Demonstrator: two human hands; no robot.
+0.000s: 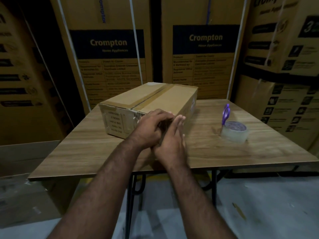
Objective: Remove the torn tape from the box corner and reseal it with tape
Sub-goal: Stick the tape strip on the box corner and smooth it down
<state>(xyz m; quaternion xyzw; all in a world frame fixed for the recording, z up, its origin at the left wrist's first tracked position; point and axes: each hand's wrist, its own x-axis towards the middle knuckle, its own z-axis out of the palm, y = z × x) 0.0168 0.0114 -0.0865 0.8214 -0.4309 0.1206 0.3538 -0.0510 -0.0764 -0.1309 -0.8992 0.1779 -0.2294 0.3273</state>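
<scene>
Rightward, scissors (225,114) touching tape roll (235,131), apart from box (148,102).

Wood-grain tabletop (86,152) on black metal legs, spanning centre of frame; near edge runs across lower middle. Stands on pale grey floor (259,204).

Directly on top:
- Cardboard box (155,99), centre, long axis running from near-left to upper centre; brown tape strip along top seam.
- Clear tape roll (235,131), right of centre, lying flat, well apart from box.
- Purple-handled scissors (225,113), just behind roll, blade end hidden behind it; contact w/ roll can't be told.
</scene>
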